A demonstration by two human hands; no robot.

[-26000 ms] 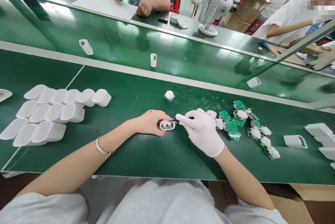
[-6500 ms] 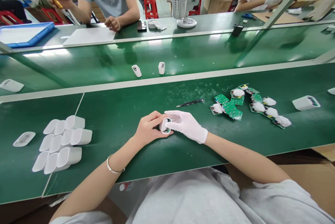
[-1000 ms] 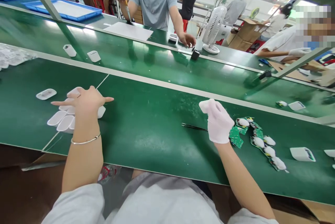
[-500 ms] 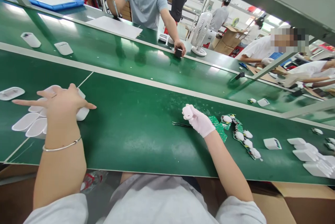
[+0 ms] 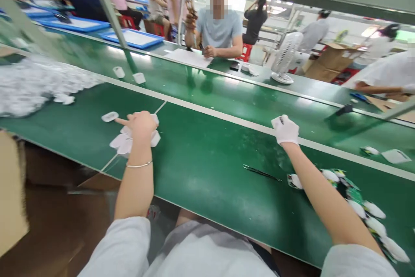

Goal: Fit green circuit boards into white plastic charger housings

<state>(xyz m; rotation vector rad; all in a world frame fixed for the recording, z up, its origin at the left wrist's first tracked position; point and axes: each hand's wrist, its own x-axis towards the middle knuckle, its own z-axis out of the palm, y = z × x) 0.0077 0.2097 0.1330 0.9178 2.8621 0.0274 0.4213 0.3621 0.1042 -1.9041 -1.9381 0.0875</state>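
Note:
My bare left hand [image 5: 142, 122] is over a cluster of white oval plastic covers [image 5: 119, 142], its index finger stretched toward a single white cover [image 5: 110, 116] at the left. Whether that fingertip touches the cover I cannot tell. My gloved right hand [image 5: 288, 130] grips a small white plastic housing [image 5: 276, 122] with a dark opening, near the pale strip that runs along the bench. Black tweezers [image 5: 262, 173] lie on the green surface below it. Circuit boards with white parts [image 5: 374, 225] lie by my right forearm.
A large heap of white plastic pieces [image 5: 35, 84] covers the bench at left. Beyond the pale strip [image 5: 207, 110] stand two white housings [image 5: 119, 72]. A person in light blue [image 5: 218, 30] sits opposite, near a white fan [image 5: 287, 58]. A metal post [image 5: 106, 7] rises at left.
The view has swung left. My right hand has moved farther away across the bench with the housing, off the tweezers. My left hand's spread fingers have drawn in, one pointing left.

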